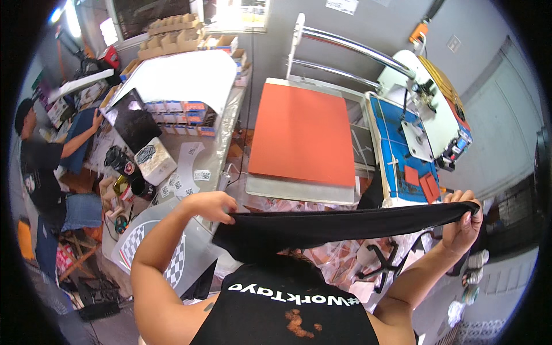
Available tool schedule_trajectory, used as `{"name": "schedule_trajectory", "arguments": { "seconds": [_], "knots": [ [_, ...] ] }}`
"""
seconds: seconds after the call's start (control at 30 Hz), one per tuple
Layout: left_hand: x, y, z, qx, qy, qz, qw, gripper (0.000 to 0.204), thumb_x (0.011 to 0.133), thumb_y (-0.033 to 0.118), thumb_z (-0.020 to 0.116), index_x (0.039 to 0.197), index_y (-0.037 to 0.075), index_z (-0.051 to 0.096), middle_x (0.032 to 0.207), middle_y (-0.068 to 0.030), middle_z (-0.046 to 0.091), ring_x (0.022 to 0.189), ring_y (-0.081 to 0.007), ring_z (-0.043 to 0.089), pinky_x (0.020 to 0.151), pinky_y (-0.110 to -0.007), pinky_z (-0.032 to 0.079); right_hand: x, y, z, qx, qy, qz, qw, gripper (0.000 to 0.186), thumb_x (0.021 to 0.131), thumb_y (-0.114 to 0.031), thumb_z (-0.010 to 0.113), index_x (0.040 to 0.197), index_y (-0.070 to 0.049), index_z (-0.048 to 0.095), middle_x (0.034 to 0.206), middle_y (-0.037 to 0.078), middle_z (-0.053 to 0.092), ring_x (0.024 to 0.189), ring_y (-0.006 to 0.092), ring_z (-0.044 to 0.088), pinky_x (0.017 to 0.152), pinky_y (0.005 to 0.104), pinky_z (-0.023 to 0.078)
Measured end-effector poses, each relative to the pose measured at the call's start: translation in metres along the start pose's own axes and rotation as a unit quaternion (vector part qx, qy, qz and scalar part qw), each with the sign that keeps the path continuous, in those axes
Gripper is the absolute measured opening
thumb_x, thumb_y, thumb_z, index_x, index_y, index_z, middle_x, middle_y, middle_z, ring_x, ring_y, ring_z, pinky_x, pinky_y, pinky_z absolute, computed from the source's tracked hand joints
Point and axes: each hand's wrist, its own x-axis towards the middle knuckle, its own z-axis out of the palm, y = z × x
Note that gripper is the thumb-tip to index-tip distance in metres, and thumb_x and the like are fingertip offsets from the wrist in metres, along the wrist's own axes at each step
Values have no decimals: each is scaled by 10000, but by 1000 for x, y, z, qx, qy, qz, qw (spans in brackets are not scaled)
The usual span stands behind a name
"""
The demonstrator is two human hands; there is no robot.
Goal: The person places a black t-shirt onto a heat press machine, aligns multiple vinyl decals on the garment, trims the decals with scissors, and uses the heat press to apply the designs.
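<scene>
A long piece of black fabric (339, 226) is stretched across in front of my chest, folded into a narrow band. My left hand (211, 207) grips its left end, where a wider flap hangs down. My right hand (463, 221) is raised a little higher and pinches the right end between thumb and fingers. Just beyond the fabric, apart from it, lies the flat orange-red pad (305, 135) of a press. What exactly the fabric is, such as a garment or a cut piece, I cannot tell.
A blue printing bed (397, 152) with small red pads (428, 187) stands at the right, below metal rails (356, 49). On the left, a table (221, 123) carries boxes (178, 112), white sheets and a dark bottle (118, 161). Another person (46, 155) works far left. A chair base (384, 261) stands low right.
</scene>
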Motion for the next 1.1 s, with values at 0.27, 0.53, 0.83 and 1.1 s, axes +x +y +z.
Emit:
{"name": "schedule_trajectory", "arguments": {
  "seconds": [0.27,0.53,0.83,1.1],
  "knots": [
    [-106,74,-78,171,532,16,829,381,749,-19,639,1119,60,597,753,-117,582,692,-287,619,643,-348,476,-4,-49,-92,-223,213,48,950,260,908,-153,673,1089,26,620,955,59,623,925,149,574,872,271,421],
    [-148,140,-198,480,458,-27,747,280,773,131,663,1031,24,642,917,-168,616,849,-317,621,755,-398,482,163,-82,-183,-186,345,-25,919,391,943,-197,653,1282,-14,584,1176,23,640,1077,128,580,980,269,398],
    [21,12,-430,-232,562,-26,794,437,920,190,645,1327,72,537,1065,-8,674,805,-91,563,725,-250,467,366,97,-186,-181,74,221,955,284,945,-349,629,1162,-167,657,1011,-24,654,828,119,548,740,263,425],
    [4,70,-542,-312,704,389,506,675,978,73,496,1523,15,103,1511,-199,317,1336,-440,418,1110,-589,383,484,33,-235,-233,71,-27,969,374,933,-314,687,1209,-65,651,1034,21,640,795,80,543,660,173,426]
  ]
}}
